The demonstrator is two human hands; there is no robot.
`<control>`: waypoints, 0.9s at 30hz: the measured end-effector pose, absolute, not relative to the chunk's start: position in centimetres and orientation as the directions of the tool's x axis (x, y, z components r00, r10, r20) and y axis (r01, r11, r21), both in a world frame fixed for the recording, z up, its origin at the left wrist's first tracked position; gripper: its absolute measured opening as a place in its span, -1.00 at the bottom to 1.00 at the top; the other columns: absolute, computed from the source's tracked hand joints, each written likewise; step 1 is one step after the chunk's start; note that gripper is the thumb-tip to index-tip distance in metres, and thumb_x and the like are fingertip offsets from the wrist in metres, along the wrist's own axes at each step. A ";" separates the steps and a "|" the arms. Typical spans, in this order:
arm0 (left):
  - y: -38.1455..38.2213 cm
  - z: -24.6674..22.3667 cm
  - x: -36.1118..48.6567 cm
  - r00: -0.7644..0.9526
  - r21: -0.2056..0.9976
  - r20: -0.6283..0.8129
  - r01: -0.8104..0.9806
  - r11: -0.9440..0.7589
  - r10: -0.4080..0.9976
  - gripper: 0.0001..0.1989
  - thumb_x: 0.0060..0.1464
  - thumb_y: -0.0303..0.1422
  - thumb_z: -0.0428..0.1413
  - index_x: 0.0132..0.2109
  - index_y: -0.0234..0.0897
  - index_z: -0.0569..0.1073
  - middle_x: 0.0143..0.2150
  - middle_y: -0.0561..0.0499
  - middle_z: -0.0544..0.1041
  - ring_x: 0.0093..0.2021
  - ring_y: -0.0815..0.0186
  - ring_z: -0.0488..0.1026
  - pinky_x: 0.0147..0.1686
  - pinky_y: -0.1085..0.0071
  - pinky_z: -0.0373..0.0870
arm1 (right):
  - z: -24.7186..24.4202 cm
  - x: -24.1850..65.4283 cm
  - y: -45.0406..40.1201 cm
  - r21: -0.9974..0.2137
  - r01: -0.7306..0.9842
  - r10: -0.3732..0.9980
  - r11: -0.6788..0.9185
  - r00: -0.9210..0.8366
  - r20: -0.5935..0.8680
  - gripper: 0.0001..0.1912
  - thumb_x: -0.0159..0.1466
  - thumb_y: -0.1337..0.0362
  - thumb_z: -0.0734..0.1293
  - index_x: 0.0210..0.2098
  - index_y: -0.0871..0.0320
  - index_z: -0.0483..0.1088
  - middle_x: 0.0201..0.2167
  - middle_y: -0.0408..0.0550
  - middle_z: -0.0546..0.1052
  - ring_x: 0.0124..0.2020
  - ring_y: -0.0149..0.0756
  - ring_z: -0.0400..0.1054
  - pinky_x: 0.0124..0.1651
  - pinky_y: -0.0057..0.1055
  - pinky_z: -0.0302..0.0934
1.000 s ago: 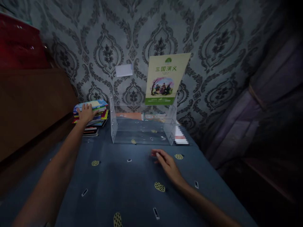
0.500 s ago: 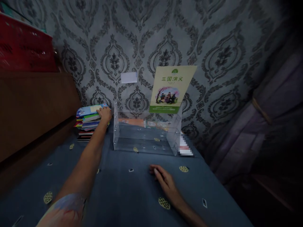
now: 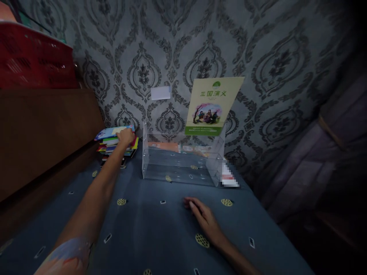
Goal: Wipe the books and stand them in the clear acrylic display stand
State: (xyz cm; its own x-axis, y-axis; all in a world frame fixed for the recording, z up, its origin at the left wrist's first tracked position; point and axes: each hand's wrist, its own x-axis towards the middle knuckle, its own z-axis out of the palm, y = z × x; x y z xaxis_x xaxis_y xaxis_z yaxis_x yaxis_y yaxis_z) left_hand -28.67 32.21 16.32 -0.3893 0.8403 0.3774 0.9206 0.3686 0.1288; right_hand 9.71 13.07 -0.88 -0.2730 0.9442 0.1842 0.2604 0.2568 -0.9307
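Observation:
My left hand (image 3: 126, 136) reaches to the far left and grips the right edge of a light-blue book (image 3: 110, 132), with the thumb on its cover. This book lies tilted on top of a stack of colourful books (image 3: 110, 147), and its left end juts past those below. My right hand (image 3: 202, 215) rests on its side on the dark blue tablecloth (image 3: 143, 229), loosely open and holding nothing. Between and beyond the hands stands a clear acrylic rack (image 3: 177, 173). Upright at its back right is a cream and green book (image 3: 213, 107) with a picture cover.
An orange book or sheet (image 3: 163, 146) lies at the back of the rack. A blurred-out white item (image 3: 229, 175) is by its right side. A brown wooden cabinet (image 3: 43, 141) with a red box (image 3: 37, 57) borders the left. A tied curtain (image 3: 312, 164) hangs at right.
The light-blue book has shifted left over the stack in my left hand and tilted. My right hand stays on the cloth. The whole view has swung slightly left.

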 end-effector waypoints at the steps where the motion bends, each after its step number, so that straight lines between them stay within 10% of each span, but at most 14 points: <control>1: 31.8 16.7 -28.8 -0.393 0.130 0.374 0.919 0.373 0.840 -0.62 0.25 -0.29 -0.06 0.04 -0.33 0.53 0.06 -0.38 0.55 0.09 -0.15 0.46 0.04 -0.07 0.26 | -0.8 9.7 13.1 -0.932 0.257 0.944 0.256 -0.273 0.185 -0.42 0.31 -0.26 0.19 -0.10 0.07 0.54 -0.12 0.09 0.63 -0.10 -0.02 0.54 0.05 -0.05 0.40; 20: 3.5 5.8 -32.4 0.186 0.091 0.453 0.963 -0.253 0.872 -0.51 0.27 -0.29 -0.13 0.29 -0.05 0.36 0.37 -0.10 0.35 0.46 0.10 0.10 0.41 -0.07 -0.03 | -0.4 9.5 13.1 -0.934 0.240 0.933 0.267 -0.307 0.188 -0.39 0.27 -0.30 0.21 -0.15 0.09 0.55 -0.21 0.09 0.65 -0.17 -0.02 0.55 -0.01 -0.03 0.43; 27: -2.1 2.1 -34.6 0.007 0.150 0.233 0.988 -0.043 0.972 -0.47 0.19 -0.34 -0.13 0.25 -0.07 0.41 0.39 -0.07 0.32 0.38 0.04 0.25 0.30 -0.04 0.26 | -0.7 9.4 13.1 -0.924 0.270 0.927 0.270 -0.332 0.174 -0.39 0.27 -0.29 0.22 -0.15 0.09 0.55 -0.18 0.09 0.65 -0.16 -0.03 0.55 0.01 -0.04 0.40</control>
State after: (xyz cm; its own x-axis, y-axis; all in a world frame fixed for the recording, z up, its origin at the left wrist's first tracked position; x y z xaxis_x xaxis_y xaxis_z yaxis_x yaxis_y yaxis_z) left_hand -34.58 -2.06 2.13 0.0065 0.9724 0.2334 0.9878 -0.0427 0.1501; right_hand 9.43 13.14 -0.66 -0.3316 0.9272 0.1742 0.2702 0.2703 -0.9241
